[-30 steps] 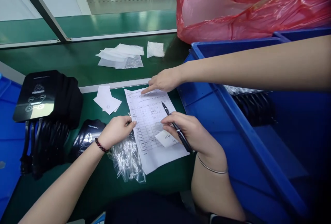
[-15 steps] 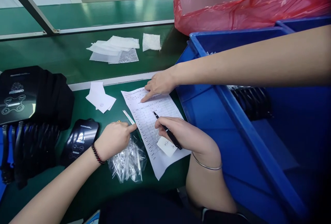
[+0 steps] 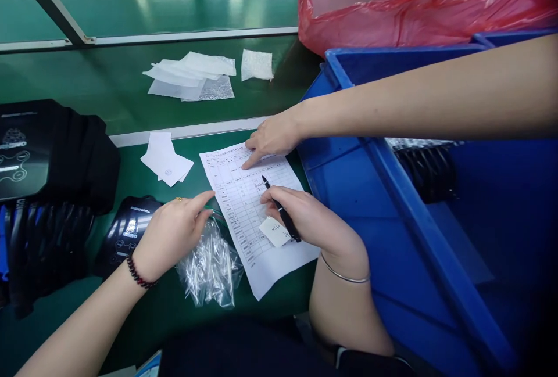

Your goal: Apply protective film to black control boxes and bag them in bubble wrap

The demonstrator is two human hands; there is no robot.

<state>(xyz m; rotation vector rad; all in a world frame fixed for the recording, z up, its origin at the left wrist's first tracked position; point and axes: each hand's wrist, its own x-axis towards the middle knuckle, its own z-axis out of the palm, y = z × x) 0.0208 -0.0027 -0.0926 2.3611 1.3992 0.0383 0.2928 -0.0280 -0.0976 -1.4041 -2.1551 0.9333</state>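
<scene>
A printed form [image 3: 244, 214] lies on the green table, with a small white note [image 3: 275, 232] on it. My right hand [image 3: 290, 208] holds a black pen [image 3: 283, 217] over the form, its tip near the upper rows. At the form's left edge is my left hand [image 3: 174, 229], holding nothing, index finger stretched out and thumb apart. Just beside it lies a clear bag of thin transparent pieces [image 3: 210, 264]. Another person's hand [image 3: 274, 140] reaches in from the right and points a finger at the form's upper part.
Black packages with cables [image 3: 56, 156] are stacked at left, a single one [image 3: 128, 229] beside them. White cards [image 3: 166, 159] and white pouches [image 3: 196, 75] lie farther back. Blue bins [image 3: 349, 191] and a red bag [image 3: 392, 22] fill the right.
My left hand has drawn back a little to the left, its thumb now apart from the index finger. The pen tip has shifted slightly up the form. The view has moved a little.
</scene>
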